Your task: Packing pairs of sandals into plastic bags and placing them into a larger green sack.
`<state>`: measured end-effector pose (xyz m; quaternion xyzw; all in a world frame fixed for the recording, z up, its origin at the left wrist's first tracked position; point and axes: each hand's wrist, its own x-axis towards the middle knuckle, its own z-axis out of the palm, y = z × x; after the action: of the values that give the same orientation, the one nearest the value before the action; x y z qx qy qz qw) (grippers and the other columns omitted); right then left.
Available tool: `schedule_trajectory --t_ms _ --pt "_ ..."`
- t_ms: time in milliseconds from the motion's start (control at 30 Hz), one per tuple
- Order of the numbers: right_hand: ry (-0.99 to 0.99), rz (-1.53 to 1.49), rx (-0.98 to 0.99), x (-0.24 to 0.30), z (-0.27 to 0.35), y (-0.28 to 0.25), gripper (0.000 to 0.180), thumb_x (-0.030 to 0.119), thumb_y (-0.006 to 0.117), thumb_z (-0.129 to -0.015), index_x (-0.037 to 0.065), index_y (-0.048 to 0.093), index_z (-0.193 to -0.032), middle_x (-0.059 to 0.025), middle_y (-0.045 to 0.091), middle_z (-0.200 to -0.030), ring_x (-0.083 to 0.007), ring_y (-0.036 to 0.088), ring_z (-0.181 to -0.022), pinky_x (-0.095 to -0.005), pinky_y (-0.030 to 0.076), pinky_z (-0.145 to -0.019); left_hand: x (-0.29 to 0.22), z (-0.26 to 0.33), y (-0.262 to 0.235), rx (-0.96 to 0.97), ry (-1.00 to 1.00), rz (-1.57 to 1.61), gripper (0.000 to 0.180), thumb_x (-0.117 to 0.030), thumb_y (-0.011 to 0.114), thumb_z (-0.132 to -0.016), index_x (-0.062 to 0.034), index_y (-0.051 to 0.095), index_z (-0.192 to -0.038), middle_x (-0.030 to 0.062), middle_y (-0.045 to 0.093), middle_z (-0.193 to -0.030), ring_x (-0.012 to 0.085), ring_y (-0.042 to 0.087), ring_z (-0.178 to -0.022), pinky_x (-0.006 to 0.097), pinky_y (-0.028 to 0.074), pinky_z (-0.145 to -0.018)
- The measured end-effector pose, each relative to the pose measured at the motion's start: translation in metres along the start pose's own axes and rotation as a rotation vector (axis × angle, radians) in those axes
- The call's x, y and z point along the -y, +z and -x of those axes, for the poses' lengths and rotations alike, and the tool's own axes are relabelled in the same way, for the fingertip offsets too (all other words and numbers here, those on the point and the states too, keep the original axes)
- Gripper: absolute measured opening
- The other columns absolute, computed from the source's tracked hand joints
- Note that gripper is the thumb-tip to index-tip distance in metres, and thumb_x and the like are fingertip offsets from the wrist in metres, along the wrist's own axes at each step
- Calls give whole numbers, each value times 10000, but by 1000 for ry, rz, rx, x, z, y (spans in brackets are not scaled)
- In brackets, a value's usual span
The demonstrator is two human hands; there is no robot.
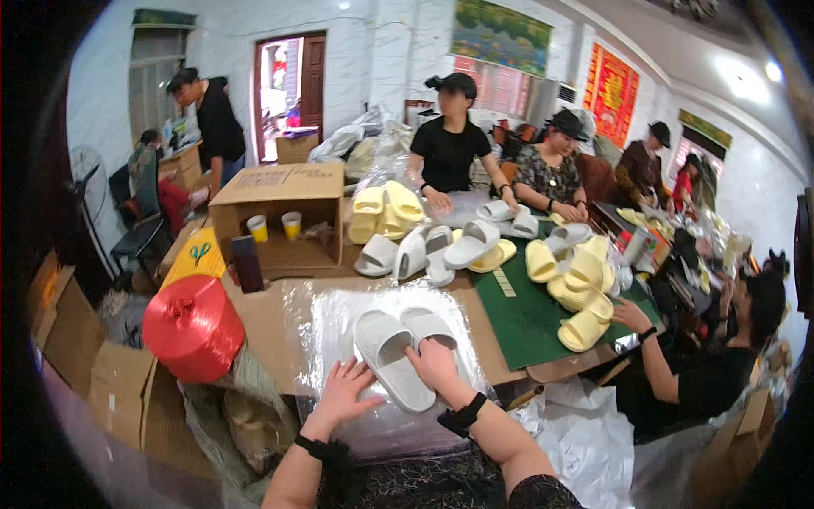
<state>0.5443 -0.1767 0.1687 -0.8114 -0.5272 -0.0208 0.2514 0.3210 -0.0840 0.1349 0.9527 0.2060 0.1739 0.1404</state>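
Note:
Two white slide sandals lie side by side on a sheet of clear plastic film (326,327) spread over the brown table. My right hand (432,363) rests on the heel of the right sandal (428,327), fingers spread over it. My left hand (343,394) lies flat and open on the film, its fingertips touching the edge of the left sandal (388,356). Both wrists wear black bands.
A red spool of twine (193,327) stands at my left. An open cardboard box (280,212) with two yellow cups is behind. Piles of white and yellow sandals (475,246) cover the table and a green mat (526,318). Several people sit around it.

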Motion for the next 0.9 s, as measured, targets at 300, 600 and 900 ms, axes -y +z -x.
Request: schedule_trajectory --t_ms 300,600,900 --pt "140 -603 -172 -8 36 -56 426 371 598 -911 -51 626 -864 -247 636 -796 -454 586 -723 -464 477 -647 -23 -14 -5 222 -76 -128 889 -710 552 -782 -206 360 -1488 145 256 -1570 398 179 -1453 555 123 -1168" --pt "279 -991 -347 -79 97 -75 215 185 556 -977 -21 609 -945 0 588 -784 -62 489 -672 -256 360 -535 -11 -72 -8 -150 121 -187 651 -514 664 -831 -124 541 -1339 176 335 -1516 393 274 -1409 523 245 -1143" --pt "307 -956 -332 -94 145 -96 311 234 493 -999 -13 604 -1151 -51 651 -991 -124 583 -845 -281 466 -711 -26 -5 0 -12 76 -5 805 -614 712 -749 -132 522 -1366 140 397 -1496 379 330 -1389 460 308 -1133"
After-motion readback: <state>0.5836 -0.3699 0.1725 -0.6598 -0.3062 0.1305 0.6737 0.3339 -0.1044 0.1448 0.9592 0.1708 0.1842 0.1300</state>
